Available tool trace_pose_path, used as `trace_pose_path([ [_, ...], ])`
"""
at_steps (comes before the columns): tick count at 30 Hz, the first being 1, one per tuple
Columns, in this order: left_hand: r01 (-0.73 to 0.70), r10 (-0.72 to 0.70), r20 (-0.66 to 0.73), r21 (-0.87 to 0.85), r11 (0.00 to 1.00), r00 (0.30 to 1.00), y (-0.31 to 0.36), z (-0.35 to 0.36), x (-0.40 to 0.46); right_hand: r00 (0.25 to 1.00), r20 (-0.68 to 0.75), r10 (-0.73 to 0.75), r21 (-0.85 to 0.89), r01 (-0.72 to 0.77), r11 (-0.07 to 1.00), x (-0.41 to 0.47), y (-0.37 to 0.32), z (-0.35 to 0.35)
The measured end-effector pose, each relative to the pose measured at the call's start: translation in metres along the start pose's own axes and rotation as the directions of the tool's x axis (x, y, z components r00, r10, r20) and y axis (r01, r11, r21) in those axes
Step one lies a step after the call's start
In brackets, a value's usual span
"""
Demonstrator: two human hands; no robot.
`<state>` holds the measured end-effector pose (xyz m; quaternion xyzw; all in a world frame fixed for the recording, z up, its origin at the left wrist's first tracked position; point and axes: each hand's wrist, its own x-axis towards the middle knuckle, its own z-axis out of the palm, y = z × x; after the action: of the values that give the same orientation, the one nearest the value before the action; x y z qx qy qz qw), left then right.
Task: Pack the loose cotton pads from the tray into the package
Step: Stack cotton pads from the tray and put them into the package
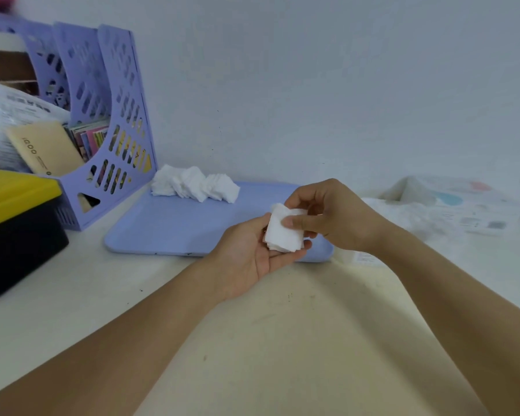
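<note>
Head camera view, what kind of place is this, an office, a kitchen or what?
Probably a home or office desk against a plain wall. A purple file rack holds booklets, a black bin with a yellow lid sits beside it, and a tray lies on the table.

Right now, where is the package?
Head view: the clear printed package lies on the table's right side, behind the right hand and just right of the blue tray.

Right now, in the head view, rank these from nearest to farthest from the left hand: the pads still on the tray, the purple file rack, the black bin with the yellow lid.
Measured from the left hand:
1. Pads on the tray, at its far left corner.
2. Purple file rack, behind and left of the tray.
3. Black bin with the yellow lid, at the far left edge.
</note>
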<state>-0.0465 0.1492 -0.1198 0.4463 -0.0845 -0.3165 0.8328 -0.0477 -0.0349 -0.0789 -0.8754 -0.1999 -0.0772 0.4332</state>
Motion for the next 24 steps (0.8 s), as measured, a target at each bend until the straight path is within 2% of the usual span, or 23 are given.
trace_pose_path([
  [7,0.013,-0.014,0.023,0.065,0.998,1.000,0.0001,-0.0002,-0.0012,0.998,0.070,0.008,0.085,-0.014,0.996,-0.0011,0.0020,-0.0049],
  [14,-0.024,0.019,0.040,0.121,0.992,0.999,0.0016,0.0022,-0.0022,0.999,0.043,0.005,0.117,-0.010,0.993,-0.0011,0.0023,-0.0051],
  [24,-0.018,0.020,-0.014,0.110,0.994,1.000,-0.0004,0.0032,-0.0035,0.997,0.047,-0.065,-0.123,0.070,0.990,-0.0044,-0.0034,0.0005],
])
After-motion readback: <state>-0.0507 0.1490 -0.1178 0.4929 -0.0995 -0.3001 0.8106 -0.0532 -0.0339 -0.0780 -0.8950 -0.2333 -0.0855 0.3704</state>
